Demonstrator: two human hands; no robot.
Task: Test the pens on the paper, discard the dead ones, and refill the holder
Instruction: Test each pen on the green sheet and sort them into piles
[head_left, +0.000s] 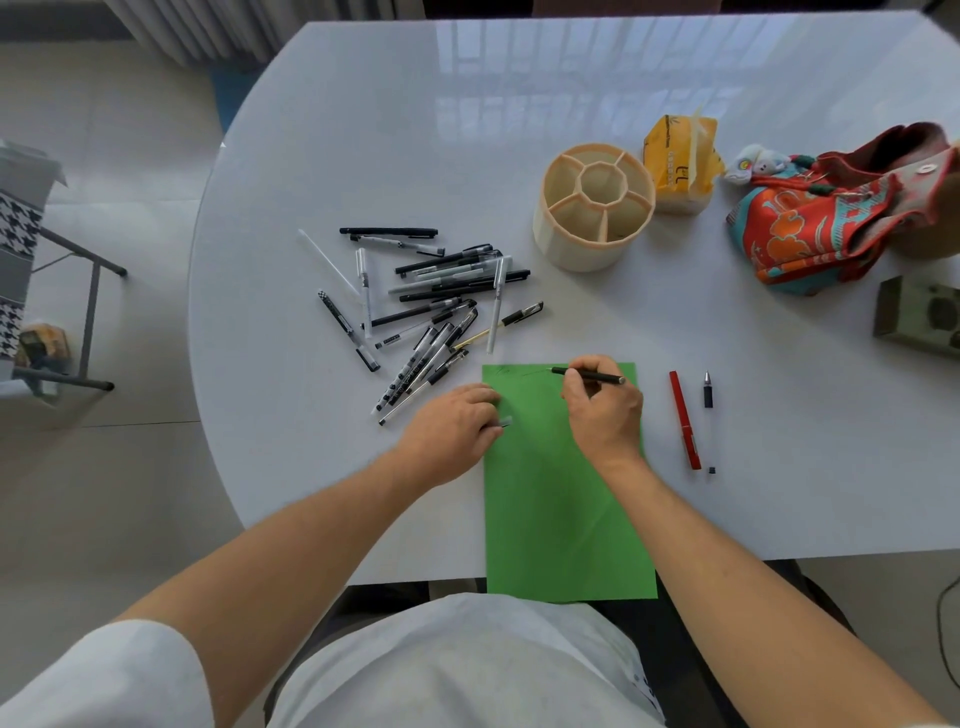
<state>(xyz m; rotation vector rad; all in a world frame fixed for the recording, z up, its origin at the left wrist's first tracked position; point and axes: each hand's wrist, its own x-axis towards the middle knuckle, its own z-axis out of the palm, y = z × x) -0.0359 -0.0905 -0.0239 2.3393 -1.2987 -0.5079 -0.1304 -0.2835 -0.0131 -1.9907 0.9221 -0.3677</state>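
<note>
Under the left hand (451, 422), a pen cap (505, 422) shows only partly.

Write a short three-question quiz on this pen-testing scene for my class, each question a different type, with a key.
1. True or false: the pen holder already has pens standing in it.
2. Multiple choice: what is the right hand doing? A) resting flat on the table B) holding a black pen with its tip on the green paper C) reaching into the holder
3. Fill in: beside the paper, on its right, lie a clear-barrelled pen and a ___ pen.

Key
1. False: its compartments look empty.
2. B
3. red
</note>
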